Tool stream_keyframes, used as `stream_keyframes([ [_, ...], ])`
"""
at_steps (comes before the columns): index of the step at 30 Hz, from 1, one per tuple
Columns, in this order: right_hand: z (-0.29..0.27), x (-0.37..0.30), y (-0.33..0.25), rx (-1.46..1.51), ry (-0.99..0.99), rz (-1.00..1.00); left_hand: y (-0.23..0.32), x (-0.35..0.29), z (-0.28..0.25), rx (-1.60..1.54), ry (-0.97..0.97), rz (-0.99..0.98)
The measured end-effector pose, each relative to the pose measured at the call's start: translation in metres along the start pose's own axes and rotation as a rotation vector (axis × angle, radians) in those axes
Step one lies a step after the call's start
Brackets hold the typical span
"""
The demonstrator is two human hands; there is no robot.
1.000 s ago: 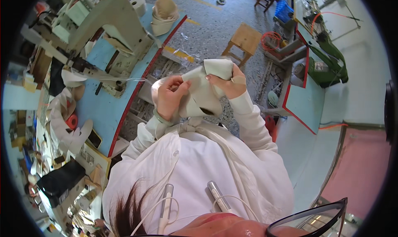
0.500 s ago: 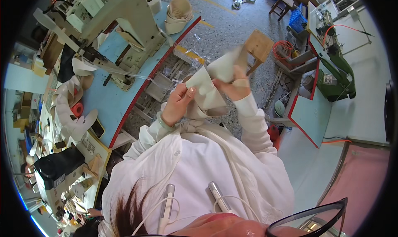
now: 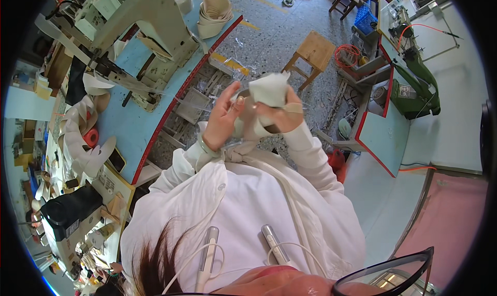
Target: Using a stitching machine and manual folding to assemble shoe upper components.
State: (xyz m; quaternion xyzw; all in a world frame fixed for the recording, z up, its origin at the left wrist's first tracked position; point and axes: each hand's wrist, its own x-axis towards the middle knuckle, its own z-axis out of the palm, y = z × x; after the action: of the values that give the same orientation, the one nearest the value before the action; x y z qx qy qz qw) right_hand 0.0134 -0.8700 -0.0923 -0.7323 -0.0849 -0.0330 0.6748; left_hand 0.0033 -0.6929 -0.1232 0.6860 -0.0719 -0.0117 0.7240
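Note:
In front of my waist, my right hand (image 3: 283, 116) is closed round a white, curved, pliable sheet piece (image 3: 269, 90), possibly leather or fabric. The piece is bent over and its upper edge is blurred. To its left, my left hand (image 3: 222, 122) is open, fingers apart and pointing up. Between my hands hangs more of the same pale sheet material (image 3: 243, 121), close beside my left fingers; whether they touch it I cannot tell. How many pieces are there is partly hidden by my right hand.
On the left, a sewing machine (image 3: 150, 26) stands on a blue, red-edged table (image 3: 121, 125). A stack of cream pieces (image 3: 215, 16) and a white roll (image 3: 182, 2) sit at its far end. Ahead is a wooden stool (image 3: 313, 50); at right, a green machine (image 3: 417, 91) on another table (image 3: 380, 140).
My left hand has let go of the white piece and its fingers have spread. My right hand has come left and lower, folding the sheet more compactly. The view has shifted slightly.

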Motion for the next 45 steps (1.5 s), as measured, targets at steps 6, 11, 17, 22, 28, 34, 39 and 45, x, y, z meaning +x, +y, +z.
stream_keyframes([
  [6,-0.012,0.002,-0.041,-0.208,0.031,-0.205,-0.002,-0.003,-0.001,-0.002,-0.213,-0.301],
  [11,-0.016,0.005,-0.023,-0.247,0.299,-0.246,0.008,-0.004,-0.002,-0.199,-0.177,-0.125],
  [17,-0.045,0.026,-0.028,0.224,0.481,0.017,0.021,-0.01,-0.004,-0.199,-0.131,-0.084],
  [22,-0.04,0.023,0.008,-0.151,-0.061,0.09,0.022,-0.012,0.004,-0.309,-0.134,-0.224],
  [28,-0.028,0.004,0.01,0.448,-0.337,0.569,0.017,-0.006,-0.002,-0.143,-0.076,-0.148],
  [34,-0.013,-0.006,0.031,0.17,-0.357,0.374,-0.004,-0.002,0.002,0.136,0.036,0.064],
  [39,0.003,-0.005,0.001,0.099,-0.417,0.216,0.009,0.009,0.006,-0.466,0.208,-0.547],
  [45,-0.011,0.009,0.023,0.127,-0.355,0.124,0.001,0.031,-0.011,-0.801,0.014,-0.606],
])
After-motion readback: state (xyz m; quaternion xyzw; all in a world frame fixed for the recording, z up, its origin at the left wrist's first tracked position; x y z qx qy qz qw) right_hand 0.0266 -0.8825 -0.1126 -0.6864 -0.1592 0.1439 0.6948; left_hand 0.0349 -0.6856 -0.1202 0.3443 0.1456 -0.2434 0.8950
